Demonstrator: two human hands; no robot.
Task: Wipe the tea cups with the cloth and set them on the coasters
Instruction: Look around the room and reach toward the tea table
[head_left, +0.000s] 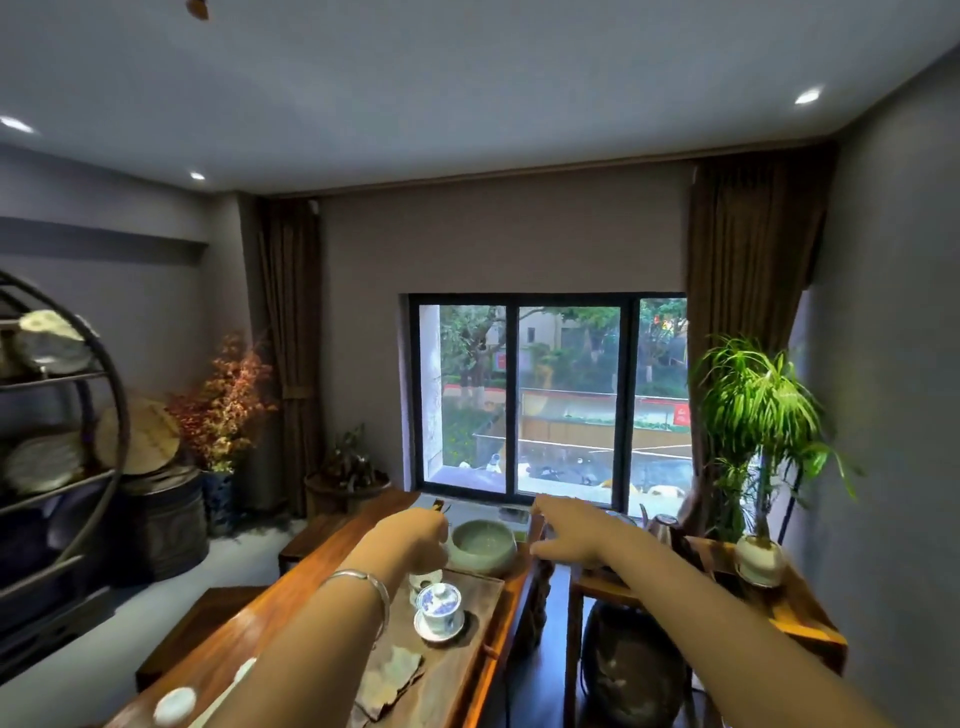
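Left hand (415, 535) reaches past the bowl (483, 544), pinching something thin; right hand (566, 532) spreads wide, holding nothing. The cloth (392, 675) lies untouched, apparently awaiting cups.

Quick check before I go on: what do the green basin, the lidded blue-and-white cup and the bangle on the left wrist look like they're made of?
Green basin: likely glazed ceramic, with a soft celadon sheen and thick rim.
Lidded cup: apparently porcelain, glossy white with blue painting.
Bangle: looks like polished silver-toned metal, with bright highlights.
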